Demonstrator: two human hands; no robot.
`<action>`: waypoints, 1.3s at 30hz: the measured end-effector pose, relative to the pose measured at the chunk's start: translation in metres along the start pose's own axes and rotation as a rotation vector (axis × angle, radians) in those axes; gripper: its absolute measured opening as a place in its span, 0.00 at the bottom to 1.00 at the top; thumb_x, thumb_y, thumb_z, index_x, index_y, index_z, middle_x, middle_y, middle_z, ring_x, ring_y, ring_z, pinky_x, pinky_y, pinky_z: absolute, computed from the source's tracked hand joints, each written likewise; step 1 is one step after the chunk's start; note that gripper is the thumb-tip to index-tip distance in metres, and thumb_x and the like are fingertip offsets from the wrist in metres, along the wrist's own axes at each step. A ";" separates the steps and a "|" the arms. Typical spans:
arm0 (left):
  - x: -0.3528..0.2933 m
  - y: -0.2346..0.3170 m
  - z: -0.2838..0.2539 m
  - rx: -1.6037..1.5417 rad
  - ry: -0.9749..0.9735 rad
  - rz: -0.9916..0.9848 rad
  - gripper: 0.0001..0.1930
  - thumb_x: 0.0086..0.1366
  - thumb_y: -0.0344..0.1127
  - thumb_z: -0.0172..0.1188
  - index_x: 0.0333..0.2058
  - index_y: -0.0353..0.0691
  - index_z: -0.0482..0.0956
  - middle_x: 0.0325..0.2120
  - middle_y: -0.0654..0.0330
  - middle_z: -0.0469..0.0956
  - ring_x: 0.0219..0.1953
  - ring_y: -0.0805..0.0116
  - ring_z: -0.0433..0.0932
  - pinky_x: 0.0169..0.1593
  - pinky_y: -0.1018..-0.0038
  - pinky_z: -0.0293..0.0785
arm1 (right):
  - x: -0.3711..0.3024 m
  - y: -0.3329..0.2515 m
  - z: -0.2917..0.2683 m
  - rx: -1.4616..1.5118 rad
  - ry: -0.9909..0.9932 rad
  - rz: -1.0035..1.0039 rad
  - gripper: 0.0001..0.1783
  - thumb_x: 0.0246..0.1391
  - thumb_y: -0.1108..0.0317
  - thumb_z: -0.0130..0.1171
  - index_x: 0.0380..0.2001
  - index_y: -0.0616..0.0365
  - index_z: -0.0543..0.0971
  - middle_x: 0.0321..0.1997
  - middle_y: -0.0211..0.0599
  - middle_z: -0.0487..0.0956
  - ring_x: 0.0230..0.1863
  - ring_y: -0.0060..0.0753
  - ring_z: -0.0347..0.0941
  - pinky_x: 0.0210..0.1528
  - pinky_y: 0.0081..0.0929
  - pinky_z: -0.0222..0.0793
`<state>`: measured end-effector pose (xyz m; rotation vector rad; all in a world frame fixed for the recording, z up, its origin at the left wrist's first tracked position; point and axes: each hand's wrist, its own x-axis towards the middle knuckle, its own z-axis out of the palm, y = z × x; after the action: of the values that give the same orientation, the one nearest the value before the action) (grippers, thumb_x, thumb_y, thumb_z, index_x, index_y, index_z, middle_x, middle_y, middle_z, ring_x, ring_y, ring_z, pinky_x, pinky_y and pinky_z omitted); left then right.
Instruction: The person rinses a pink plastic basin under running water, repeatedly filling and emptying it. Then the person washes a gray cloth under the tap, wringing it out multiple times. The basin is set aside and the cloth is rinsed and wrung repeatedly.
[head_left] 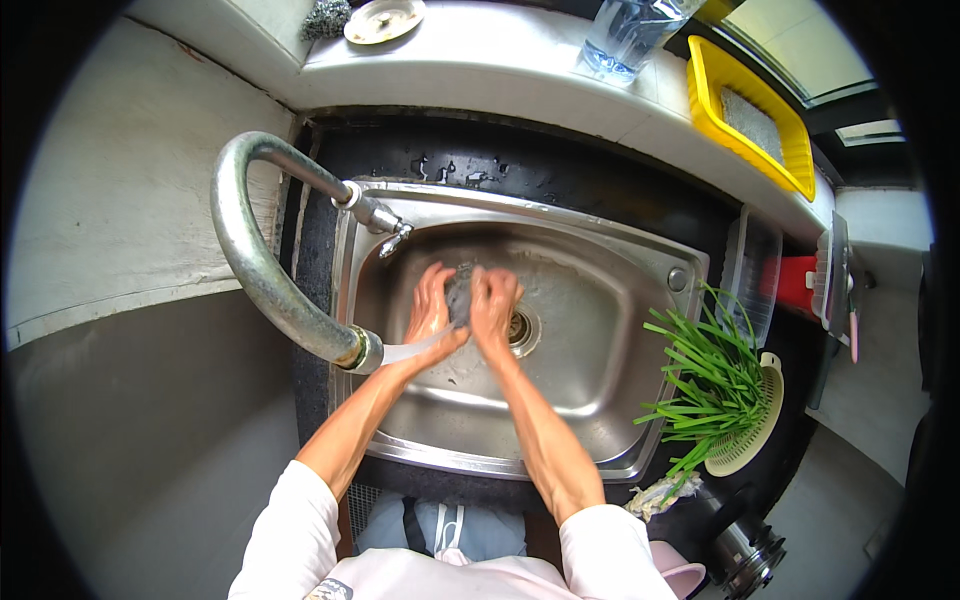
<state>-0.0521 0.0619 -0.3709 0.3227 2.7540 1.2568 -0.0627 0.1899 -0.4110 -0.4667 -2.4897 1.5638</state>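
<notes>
Over the steel sink [600, 300], my left hand [430, 312] and my right hand [493, 308] press together around a grey scouring pad [460, 290]; only its rough top shows between the palms. A curved metal tap [262, 270] reaches in from the left, and its water stream [412, 349] hits my left hand at the wrist. The drain [524, 328] lies just right of my right hand.
Long green chives [710, 380] lie in a cream colander [748, 450] on the dark counter right of the sink. A clear container [752, 262] and a red box [797, 283] stand behind it. The ledge holds a yellow tray [745, 110], a glass [625, 35], a metal dish [383, 20] and a steel wool ball [325, 18].
</notes>
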 end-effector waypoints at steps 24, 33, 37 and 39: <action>-0.058 -0.030 0.007 0.474 -0.122 0.130 0.34 0.62 0.42 0.61 0.64 0.38 0.63 0.62 0.48 0.62 0.67 0.46 0.58 0.67 0.44 0.52 | -0.080 -0.003 0.032 0.104 -0.105 -0.250 0.09 0.59 0.65 0.61 0.31 0.58 0.74 0.39 0.44 0.75 0.43 0.55 0.68 0.49 0.51 0.62; 0.033 -0.011 -0.012 0.122 -0.181 -0.164 0.37 0.52 0.37 0.67 0.60 0.35 0.65 0.55 0.39 0.69 0.60 0.38 0.65 0.59 0.47 0.65 | 0.034 0.011 0.030 -0.153 0.012 -0.037 0.14 0.66 0.60 0.58 0.33 0.60 0.81 0.44 0.52 0.78 0.50 0.57 0.68 0.54 0.52 0.62; -0.008 -0.009 -0.010 -0.033 -0.074 0.013 0.42 0.56 0.38 0.66 0.68 0.37 0.58 0.67 0.40 0.58 0.71 0.37 0.55 0.69 0.50 0.56 | -0.016 0.003 -0.002 0.034 -0.077 -0.059 0.10 0.62 0.64 0.60 0.35 0.61 0.80 0.45 0.50 0.76 0.49 0.55 0.68 0.53 0.50 0.62; -0.031 -0.019 0.003 0.172 -0.105 0.013 0.40 0.59 0.40 0.64 0.67 0.37 0.58 0.66 0.41 0.59 0.69 0.39 0.57 0.68 0.48 0.56 | -0.058 0.000 0.002 0.043 -0.066 -0.139 0.09 0.60 0.66 0.61 0.35 0.62 0.79 0.43 0.50 0.75 0.48 0.55 0.68 0.53 0.50 0.63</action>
<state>-0.0241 0.0448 -0.3872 0.4088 2.7781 0.9767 -0.0090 0.1678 -0.4105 -0.2331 -2.4712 1.5995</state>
